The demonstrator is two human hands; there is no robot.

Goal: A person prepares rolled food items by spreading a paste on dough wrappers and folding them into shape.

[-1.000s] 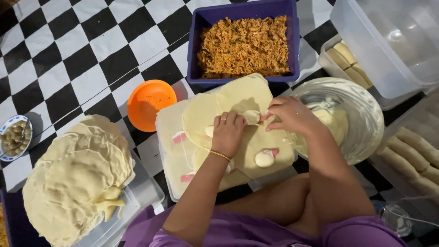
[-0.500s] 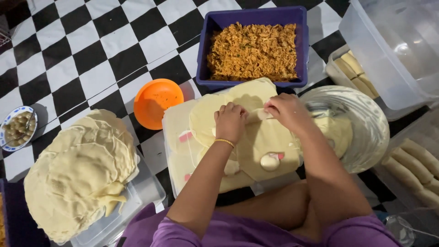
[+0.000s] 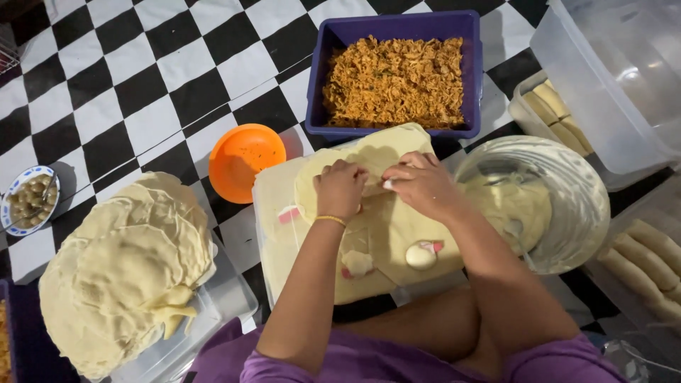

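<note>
Person seated on a black-and-white checkered floor (image 3: 128,78), seen from above. Both hands work on a thin, pale yellow round wrapper sheet (image 3: 397,227) spread on a white rectangular plastic board (image 3: 273,234) directly in front of the knees.

Left hand (image 3: 340,188), gold bracelet at the wrist: fingers curled together, pressing down on the far part of the sheet. Right hand (image 3: 422,184): fingers bunched and pinched on the sheet's folded edge, just beside the left hand; the knuckles nearly touch. What lies under the fold cannot be seen.

On the near part of the sheet sits a small white rounded lump (image 3: 421,255).

Surroundings: blue rectangular plastic tub of orange-brown shredded filling (image 3: 395,71) just beyond the board. Round orange plastic lid (image 3: 245,159) to the left of the board. Tall stack of pale round wrappers (image 3: 124,269) on a clear container, lower left. Metal bowl smeared with pale batter (image 3: 546,202) touching the board's right side. Pale finished rolls (image 3: 645,266) in a clear tray, far right. Small patterned dish of brownish pieces (image 3: 27,202) at the left edge.
</note>
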